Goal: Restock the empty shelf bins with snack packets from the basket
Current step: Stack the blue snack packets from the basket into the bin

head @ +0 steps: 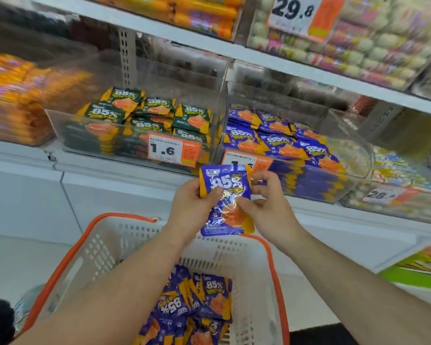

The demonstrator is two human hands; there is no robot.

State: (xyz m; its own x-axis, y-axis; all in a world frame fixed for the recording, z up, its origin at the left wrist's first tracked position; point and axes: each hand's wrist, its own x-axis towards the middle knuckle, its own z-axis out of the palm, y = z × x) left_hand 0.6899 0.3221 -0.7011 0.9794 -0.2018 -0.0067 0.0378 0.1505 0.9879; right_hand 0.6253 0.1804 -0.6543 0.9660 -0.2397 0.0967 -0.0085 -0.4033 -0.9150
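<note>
Both hands grip one glossy, crinkled purple packet, flat and rectangular, held upright above the basket. The left hand pinches its left edge, thumb across the front; the right hand closes on its right edge, fingers curled. The basket below the hands is white perforated plastic with an orange rim, holding a loose heap of more purple packets. Just beyond the hands, a clear, hard-walled purple bin is partly filled with matching packets, with open room toward its back. Left of it, a green bin holds green packets, with room above them under the shelf.
</note>
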